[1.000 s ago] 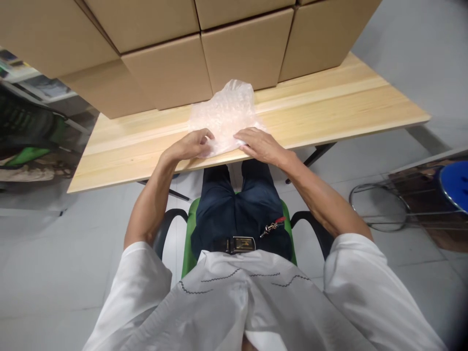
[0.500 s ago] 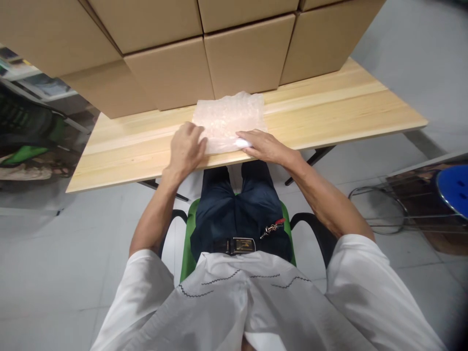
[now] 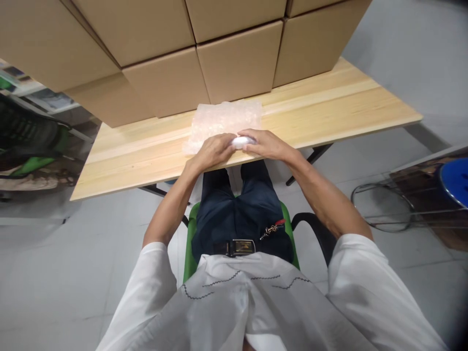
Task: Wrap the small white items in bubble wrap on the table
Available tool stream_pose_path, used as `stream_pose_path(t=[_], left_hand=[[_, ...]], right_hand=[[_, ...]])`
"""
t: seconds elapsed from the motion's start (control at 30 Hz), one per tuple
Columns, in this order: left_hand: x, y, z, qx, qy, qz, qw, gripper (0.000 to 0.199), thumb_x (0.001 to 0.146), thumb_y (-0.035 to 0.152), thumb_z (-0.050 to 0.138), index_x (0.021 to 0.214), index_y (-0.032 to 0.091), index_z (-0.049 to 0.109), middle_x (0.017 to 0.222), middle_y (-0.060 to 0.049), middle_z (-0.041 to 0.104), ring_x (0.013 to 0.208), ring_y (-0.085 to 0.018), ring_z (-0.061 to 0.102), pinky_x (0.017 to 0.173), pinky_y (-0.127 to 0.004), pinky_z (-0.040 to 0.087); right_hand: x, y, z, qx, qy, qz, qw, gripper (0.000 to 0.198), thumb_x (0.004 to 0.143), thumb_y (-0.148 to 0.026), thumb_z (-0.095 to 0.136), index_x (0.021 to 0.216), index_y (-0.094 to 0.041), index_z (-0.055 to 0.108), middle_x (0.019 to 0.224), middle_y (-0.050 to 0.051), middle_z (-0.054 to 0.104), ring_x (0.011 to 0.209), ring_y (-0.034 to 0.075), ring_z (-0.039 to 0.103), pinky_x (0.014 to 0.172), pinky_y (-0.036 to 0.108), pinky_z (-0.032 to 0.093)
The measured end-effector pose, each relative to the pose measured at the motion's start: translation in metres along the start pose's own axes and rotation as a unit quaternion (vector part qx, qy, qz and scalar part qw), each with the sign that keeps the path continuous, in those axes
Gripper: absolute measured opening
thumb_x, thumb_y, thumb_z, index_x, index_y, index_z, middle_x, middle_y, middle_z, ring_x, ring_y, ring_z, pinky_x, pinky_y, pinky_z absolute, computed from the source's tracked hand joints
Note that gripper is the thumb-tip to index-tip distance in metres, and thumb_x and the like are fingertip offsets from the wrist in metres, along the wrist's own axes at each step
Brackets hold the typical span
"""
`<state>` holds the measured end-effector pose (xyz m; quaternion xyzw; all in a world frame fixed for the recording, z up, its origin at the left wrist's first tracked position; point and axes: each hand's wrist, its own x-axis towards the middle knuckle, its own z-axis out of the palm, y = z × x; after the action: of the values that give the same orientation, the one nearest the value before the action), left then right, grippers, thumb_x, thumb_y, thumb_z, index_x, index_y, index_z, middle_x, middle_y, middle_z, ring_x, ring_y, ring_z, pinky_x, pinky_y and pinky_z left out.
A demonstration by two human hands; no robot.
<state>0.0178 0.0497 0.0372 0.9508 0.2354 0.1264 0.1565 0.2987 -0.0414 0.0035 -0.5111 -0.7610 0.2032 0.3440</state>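
A small, smooth, white rounded object sits at the near edge of the bubble wrap; its exact kind I cannot make out. My left hand curls round its left end, and my right hand grips its right end, so only the middle shows. Beneath and beyond both hands, the pinkish translucent bubble wrap lies flat on the wooden table.
Large cardboard boxes are stacked along the table's far side, just behind the wrap. A blue stool stands to the right, and a dark chair to the left. I sit on a green chair with black armrests.
My left hand has moved right, from the wrap's left edge to the white object. Both hands now hold it, where only the right did before. The bubble wrap has shifted slightly left.
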Motion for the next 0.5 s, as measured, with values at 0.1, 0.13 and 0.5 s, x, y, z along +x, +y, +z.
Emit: stream_pose_path(t=[0.1,0.13,0.5], left_hand=[[0.017,-0.007,-0.015,-0.066,-0.029,-0.013,0.997,0.048,0.116,0.044,0.065,0.147,0.018,0.089,0.135,-0.014,0.094,0.117,-0.030,0.084,0.107,-0.042,0.063],[0.023,-0.011,-0.018,-0.098,-0.043,-0.019,0.994,0.049,0.113,0.047,0.068,0.145,0.017,0.090,0.128,-0.012,0.093,0.110,-0.028,0.082,0.101,-0.039,0.062],[0.036,-0.024,-0.030,-0.137,-0.053,-0.098,0.984,0.027,0.104,0.039,0.073,0.105,0.017,0.087,0.089,-0.003,0.075,0.081,-0.018,0.061,0.078,-0.033,0.046]], right_hand=[[0.003,0.002,-0.001,0.022,0.034,0.034,0.999,0.060,0.103,-0.059,0.078,0.148,-0.023,0.093,0.149,0.012,0.095,0.136,0.042,0.086,0.119,0.054,0.069],[0.004,0.002,0.000,0.022,0.046,0.043,0.998,0.057,0.102,-0.056,0.077,0.144,-0.022,0.093,0.146,0.012,0.096,0.132,0.041,0.086,0.117,0.054,0.069],[-0.003,0.009,0.005,-0.041,0.100,0.081,0.991,0.045,0.110,-0.054,0.066,0.133,-0.023,0.090,0.135,0.016,0.097,0.121,0.041,0.085,0.111,0.054,0.069]])
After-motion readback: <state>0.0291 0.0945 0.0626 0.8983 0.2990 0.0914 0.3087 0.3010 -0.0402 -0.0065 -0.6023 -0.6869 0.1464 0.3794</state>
